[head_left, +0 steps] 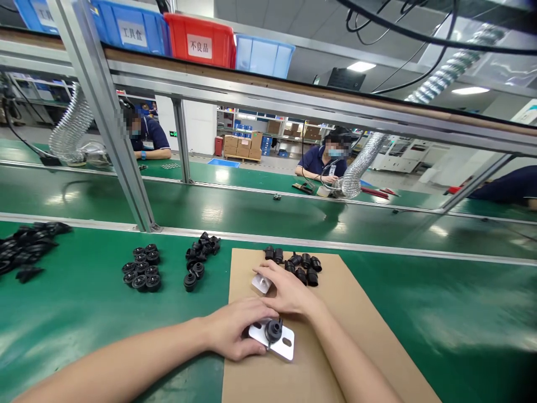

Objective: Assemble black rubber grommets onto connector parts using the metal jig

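Observation:
My left hand [241,327] is closed on a silver metal plate [285,348] with slotted holes. A round black plastic part [273,330] sits on that plate. Just beyond it, my right hand [289,288] has its fingers wrapped over a small silver metal block [260,284], which it grips from above. Both hands are over a sheet of brown cardboard [335,358]. Behind my right hand, several black cylindrical parts [311,277] lie on the cardboard's far end. My right fingertips are partly hidden.
On the green table [184,336] to the left are round black parts [141,268], a cluster of small black fittings [203,246] and a black heap [29,246]. A metal post [104,112] rises behind them. Bins, including a red bin [201,42], line the shelf overhead. Co-workers sit opposite.

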A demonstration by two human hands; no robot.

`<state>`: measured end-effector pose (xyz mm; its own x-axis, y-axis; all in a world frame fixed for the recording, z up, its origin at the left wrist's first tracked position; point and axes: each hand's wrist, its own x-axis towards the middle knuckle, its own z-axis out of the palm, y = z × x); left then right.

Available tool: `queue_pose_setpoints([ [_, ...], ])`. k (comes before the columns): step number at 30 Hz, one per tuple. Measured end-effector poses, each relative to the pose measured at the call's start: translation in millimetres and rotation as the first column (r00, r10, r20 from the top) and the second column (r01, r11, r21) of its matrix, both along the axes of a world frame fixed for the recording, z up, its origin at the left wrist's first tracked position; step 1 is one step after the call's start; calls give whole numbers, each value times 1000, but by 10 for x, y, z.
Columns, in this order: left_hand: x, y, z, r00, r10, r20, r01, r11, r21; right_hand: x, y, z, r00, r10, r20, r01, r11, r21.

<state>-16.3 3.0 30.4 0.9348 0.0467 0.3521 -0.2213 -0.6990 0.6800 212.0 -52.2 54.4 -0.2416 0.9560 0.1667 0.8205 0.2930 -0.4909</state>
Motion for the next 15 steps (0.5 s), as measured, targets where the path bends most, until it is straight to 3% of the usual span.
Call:
queue_pose_setpoints([
  [2, -3, -2, 12, 1000, -6, -6, 6, 1000, -2, 47, 5, -5, 995, 89, -49, -91, 995, -38],
  [4, -8, -9, 9, 1000, 1, -14, -1, 1000, -9, 86, 16, -20, 992, 86, -94, -93, 993, -71],
  [7, -12, -27, -39, 997, 71, 2, -71, 997, -27, 113, 26, -21, 990, -78, -114, 76, 997, -17],
  [9, -5, -29, -89, 980, 200, -4, -200, 979, -43, 125, 21, 8, 967, -194, -166, 209, 975, 79],
  [11, 11, -8, -132, 927, 374, -41, -376, 925, -61, 132, 2, 58, 932, -235, -275, 280, 950, 137],
  [13, 32, 36, -155, 858, 509, -76, -514, 854, -80, 120, -30, 113, 916, -166, -364, 232, 962, 146],
  [15, 53, 88, -158, 820, 567, -80, -573, 814, -95, 75, -69, 160, 923, -34, -383, 94, 986, 138],
])
